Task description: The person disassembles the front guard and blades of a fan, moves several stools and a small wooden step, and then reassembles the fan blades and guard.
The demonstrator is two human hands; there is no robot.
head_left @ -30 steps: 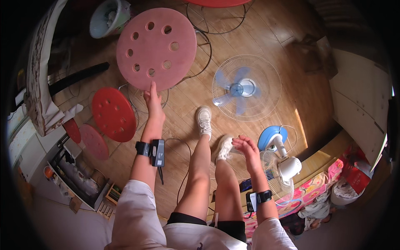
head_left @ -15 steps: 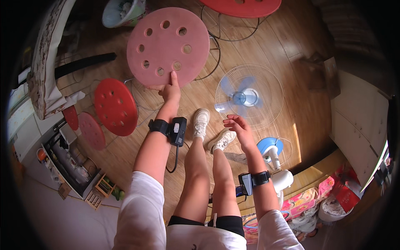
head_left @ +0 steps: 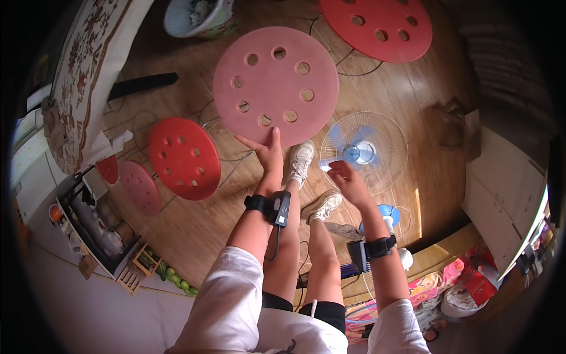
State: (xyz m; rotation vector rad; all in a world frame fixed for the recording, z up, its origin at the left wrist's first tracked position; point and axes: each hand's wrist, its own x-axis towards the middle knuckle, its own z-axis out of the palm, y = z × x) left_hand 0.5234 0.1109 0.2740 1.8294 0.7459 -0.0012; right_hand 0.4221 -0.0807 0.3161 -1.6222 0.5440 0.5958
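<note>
A round pink stool (head_left: 271, 79) with a ring of holes in its seat stands in front of me. My left hand (head_left: 269, 154) grips its near rim, with the thumb on top of the seat and the other fingers at the edge, partly hidden. My right hand (head_left: 349, 182) holds nothing and hovers to the right, fingers loosely bent and apart. Beneath it shows the wire cage of a fan (head_left: 386, 138) with blue blades; I cannot tell whether hand and cage touch.
Red stools stand at the far right (head_left: 389, 29) and left (head_left: 184, 158), with a smaller pink stool (head_left: 140, 187) beyond. A bin (head_left: 203, 17) is at the far left, near a patterned cloth (head_left: 79, 76). White cabinets (head_left: 501, 183) line the right. Green fruit (head_left: 177, 277) lies left.
The view has shifted, so most things sit further right and lower. The pink stool is closer to my left shoe, my left hand still at its rim. My right hand's fingers are more bent.
</note>
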